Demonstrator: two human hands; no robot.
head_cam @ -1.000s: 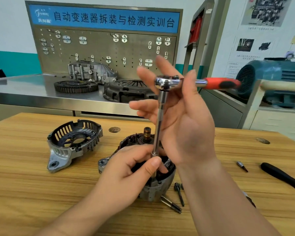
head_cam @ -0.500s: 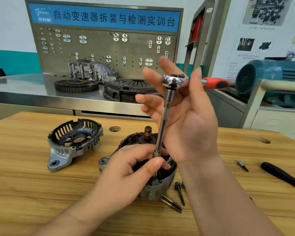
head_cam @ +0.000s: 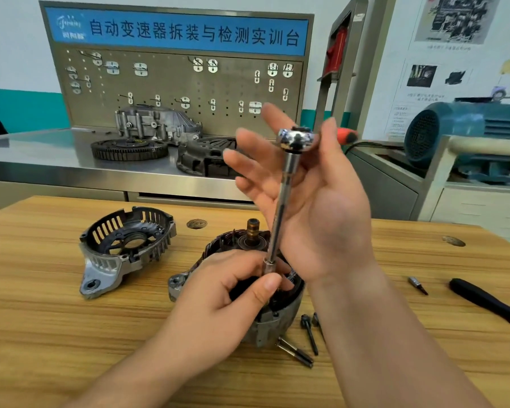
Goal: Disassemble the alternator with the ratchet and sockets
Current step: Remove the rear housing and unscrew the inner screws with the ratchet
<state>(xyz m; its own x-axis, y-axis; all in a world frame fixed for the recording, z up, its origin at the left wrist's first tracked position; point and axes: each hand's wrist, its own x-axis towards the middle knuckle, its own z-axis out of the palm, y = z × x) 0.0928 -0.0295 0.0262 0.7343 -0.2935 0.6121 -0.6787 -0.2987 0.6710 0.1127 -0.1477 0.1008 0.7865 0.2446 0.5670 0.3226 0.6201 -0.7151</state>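
the alternator (head_cam: 277, 319) stands near the middle of the wooden table (head_cam: 56, 334), rotor shaft up. the left hand (head_cam: 224, 295) pinches the lower end of the extension bar (head_cam: 281, 213) between thumb and curled fingers, over the alternator's top. the right hand (head_cam: 315, 207) is spread, fingers straight, thumb against the ratchet (head_cam: 296, 138) head atop the bar. the removed end housing (head_cam: 124, 245) lies toward the left edge. loose bolts (head_cam: 295, 351) lie just beside the alternator, and a screwdriver (head_cam: 483, 300) lies at the right edge.

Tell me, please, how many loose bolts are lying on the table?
4 bolts: two side by side by the alternator, one just right of them, one partly behind the right forearm; more may be hidden.
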